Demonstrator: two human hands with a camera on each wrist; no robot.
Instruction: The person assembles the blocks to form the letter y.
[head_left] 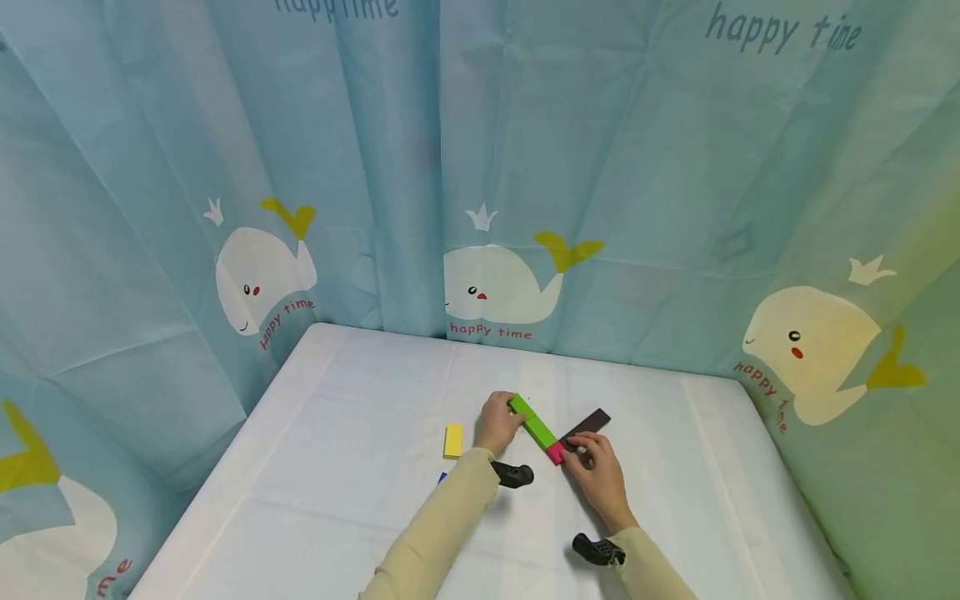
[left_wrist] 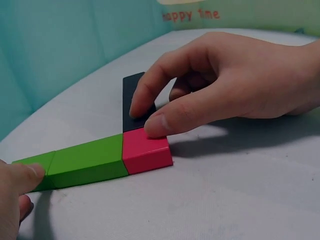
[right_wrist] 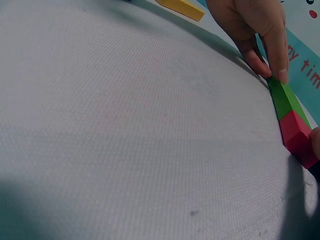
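Two green blocks stand end to end, a longer one (left_wrist: 90, 159) and another at the far end (head_left: 518, 404). A pink block (left_wrist: 147, 154) meets the longer green one, and a dark, nearly black bar (left_wrist: 131, 95) runs off from the pink at an angle, forming a V shape. My left hand (head_left: 497, 423) pinches the outer green block, thumb on its near upper side. At the corner, my right hand (head_left: 600, 479) rests its thumb on top of the pink block and its index finger on the dark bar. Its other fingers are bent under the palm.
A yellow block (head_left: 453, 442) lies to the left of my left hand. Part of a blue piece (head_left: 442, 477) peeks out beside the left sleeve. The white-covered table (head_left: 337, 400) ends at a whale-print curtain (head_left: 375, 167) behind. Black mounts (head_left: 513, 475) sit at both wrists.
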